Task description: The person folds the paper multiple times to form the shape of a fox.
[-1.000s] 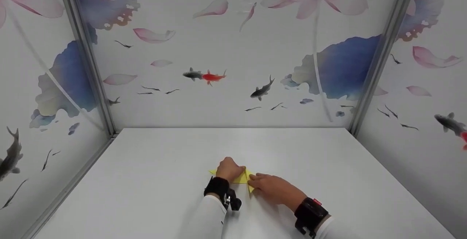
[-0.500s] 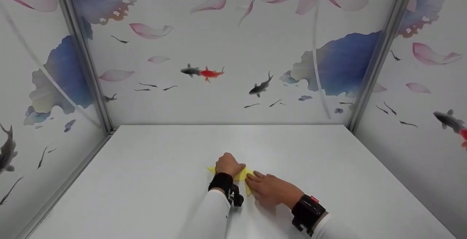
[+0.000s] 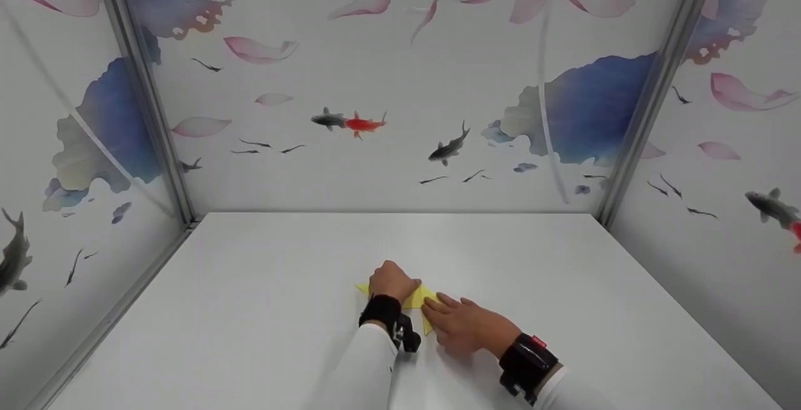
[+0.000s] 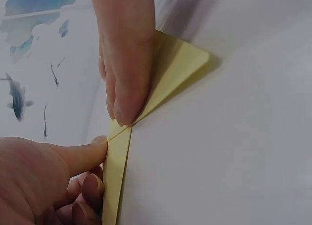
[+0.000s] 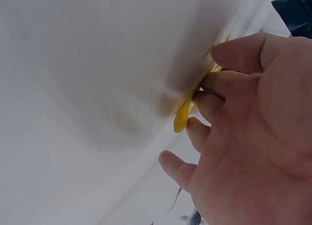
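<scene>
A folded sheet of yellow paper point(image 3: 412, 302) lies on the white table between both hands. My left hand point(image 3: 392, 281) grips its left part, thumb along the far edge and the other fingers curled; the left wrist view shows the thumb tip point(image 4: 99, 146) against the paper's edge beside a crease. Fairly straight fingers of my right hand point(image 3: 469, 325) press on the right part near that crease. There a pointed flap point(image 4: 180, 64) angles off toward the near side. In the right wrist view the paper's yellow edge point(image 5: 181, 119) shows at the fingertips, the rest hidden behind the hand.
The white table point(image 3: 281, 260) is bounded by printed panels at the back and both sides, with metal posts point(image 3: 145, 97) at the corners. A black wrist strap with a camera point(image 3: 529, 366) sits on each wrist, the left one close over the table.
My right fingers have slid slightly onto the paper and now cover more of it near the crease. The left hand keeps its grip. The head view has shifted a little.
</scene>
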Demonstrator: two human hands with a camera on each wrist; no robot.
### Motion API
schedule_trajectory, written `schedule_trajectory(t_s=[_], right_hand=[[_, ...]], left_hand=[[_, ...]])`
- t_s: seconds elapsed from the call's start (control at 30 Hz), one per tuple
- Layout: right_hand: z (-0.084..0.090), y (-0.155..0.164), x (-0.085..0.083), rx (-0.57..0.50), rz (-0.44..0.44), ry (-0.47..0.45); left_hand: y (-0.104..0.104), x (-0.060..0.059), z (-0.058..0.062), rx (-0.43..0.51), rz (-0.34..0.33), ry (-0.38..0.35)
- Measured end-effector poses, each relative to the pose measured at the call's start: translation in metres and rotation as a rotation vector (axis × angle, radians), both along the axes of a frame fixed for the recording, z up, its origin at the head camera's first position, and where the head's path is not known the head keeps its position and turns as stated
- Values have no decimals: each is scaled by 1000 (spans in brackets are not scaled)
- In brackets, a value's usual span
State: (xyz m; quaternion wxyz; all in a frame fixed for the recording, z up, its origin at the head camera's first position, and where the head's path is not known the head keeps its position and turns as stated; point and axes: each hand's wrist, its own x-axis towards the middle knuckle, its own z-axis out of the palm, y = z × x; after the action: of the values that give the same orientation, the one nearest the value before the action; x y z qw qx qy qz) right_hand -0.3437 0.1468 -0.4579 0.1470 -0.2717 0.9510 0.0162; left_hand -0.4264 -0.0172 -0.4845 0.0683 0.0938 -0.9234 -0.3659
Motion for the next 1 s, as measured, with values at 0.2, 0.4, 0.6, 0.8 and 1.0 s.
schedule_trajectory(t_s=[0.2,0.4,0.6,0.8,1.0], right_hand=[[0,0,1,22,13,23],[3,1,1,6,15,23],[5,4,1,16,52,30],[9,7,-3,-16,31,-25],[17,9,-34,-304,-42,35]], left_hand=[[-2,4,1,4,-34,3],[-9,4,2,0,-89,-8],[-11,0,1,-26,-121,-39],[-10,-3,5,-44,-144,-86],[-8,3,11,-5,-157,-90]])
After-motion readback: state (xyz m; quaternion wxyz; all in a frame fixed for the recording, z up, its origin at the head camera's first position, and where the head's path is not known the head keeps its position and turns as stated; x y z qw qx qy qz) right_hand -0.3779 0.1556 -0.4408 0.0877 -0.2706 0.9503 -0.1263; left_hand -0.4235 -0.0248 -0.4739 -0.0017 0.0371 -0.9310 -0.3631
